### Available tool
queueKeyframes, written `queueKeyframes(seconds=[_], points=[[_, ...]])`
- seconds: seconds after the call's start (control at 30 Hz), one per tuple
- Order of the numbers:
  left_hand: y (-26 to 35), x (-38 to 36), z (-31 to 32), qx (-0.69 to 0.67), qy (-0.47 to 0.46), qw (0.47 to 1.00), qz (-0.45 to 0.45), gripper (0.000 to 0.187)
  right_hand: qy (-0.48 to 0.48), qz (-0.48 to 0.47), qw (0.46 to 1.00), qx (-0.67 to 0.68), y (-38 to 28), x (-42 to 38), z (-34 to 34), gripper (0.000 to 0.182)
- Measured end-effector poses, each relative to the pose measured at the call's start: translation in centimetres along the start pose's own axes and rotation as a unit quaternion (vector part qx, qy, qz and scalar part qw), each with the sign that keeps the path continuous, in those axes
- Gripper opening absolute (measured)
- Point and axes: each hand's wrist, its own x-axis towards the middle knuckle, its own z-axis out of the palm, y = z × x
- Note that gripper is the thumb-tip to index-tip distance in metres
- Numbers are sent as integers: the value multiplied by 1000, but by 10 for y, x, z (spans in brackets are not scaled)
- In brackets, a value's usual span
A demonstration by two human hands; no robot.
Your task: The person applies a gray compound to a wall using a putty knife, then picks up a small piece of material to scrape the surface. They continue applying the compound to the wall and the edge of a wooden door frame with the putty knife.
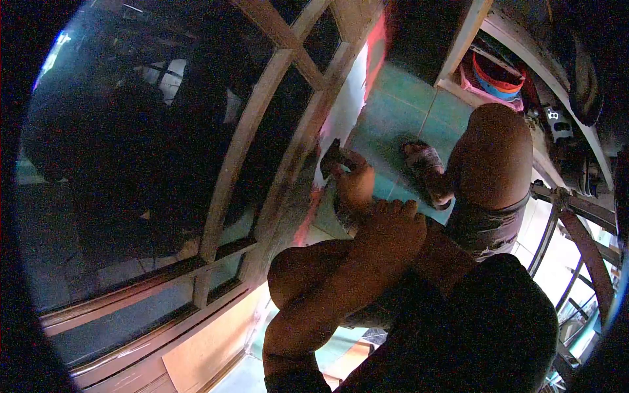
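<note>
A dark tool (332,159), its exact kind hard to tell, is in my right hand (356,185). Its head is against or just beside a narrow white wall strip (354,92) with pink edges. My left hand (395,226) is closed, its knuckles showing, and lies over my right forearm; what its fingers hold, if anything, is hidden. My bent knees are on either side of my arms, and my foot (430,171) rests on the green tiled floor (396,114).
A wooden-framed window (282,154) with dark panes fills the left. Below it leans a light brown panel (206,344). At the upper right, red and blue round containers (495,77) stand in a wooden shelf (458,92). Metal frames (580,229) are at the right edge.
</note>
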Motion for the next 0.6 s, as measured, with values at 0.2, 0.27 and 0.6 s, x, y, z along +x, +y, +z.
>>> queueKeyframes(seconds=[0.2,0.27,0.6], points=[[4,0,-8,4,6,1000,-5,16,66,-1,994,91,62,11,57,26],[4,-1,-13,-10,-18,1000,1,17,110,-51,978,169,60,9,65,28],[6,6,1,-37,0,999,4,15,-18,-19,999,-38,28,-11,35,23]])
